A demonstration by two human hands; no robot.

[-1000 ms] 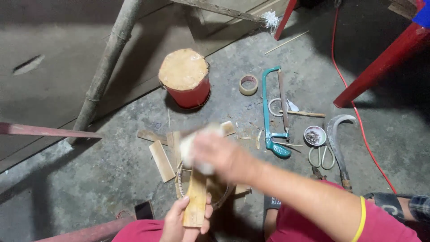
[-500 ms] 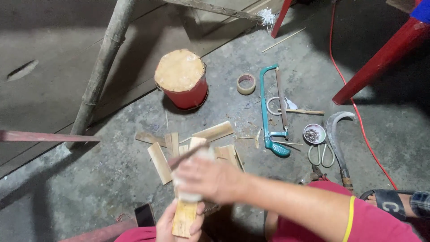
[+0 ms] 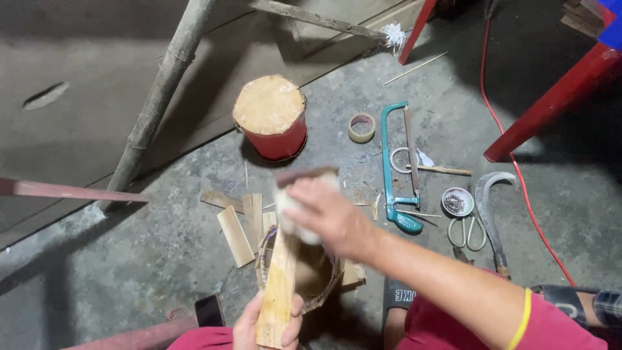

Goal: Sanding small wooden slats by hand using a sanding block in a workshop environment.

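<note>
My left hand [image 3: 264, 324] grips the near end of a flat bamboo slat [image 3: 278, 285] that points away from me. My right hand [image 3: 324, 214] is closed around a pale sanding block [image 3: 291, 214] with a dark brown abrasive face along its top edge. The block rests on the slat's far end. Under the slat lies a small round woven bamboo frame [image 3: 324, 285] on the concrete floor.
Loose bamboo slats [image 3: 236, 227] lie left of the hands. A red bucket [image 3: 272, 126] with a tan lid stands beyond. To the right lie a tape roll [image 3: 361, 128], a teal hacksaw [image 3: 392, 168], scissors [image 3: 468, 230], a sickle [image 3: 489, 214], a small tin [image 3: 457, 201]. A phone [image 3: 208, 310] lies near left.
My right hand has slid the sanding block down the slat toward me and back up to its far end. My left hand has kept its hold on the slat.
</note>
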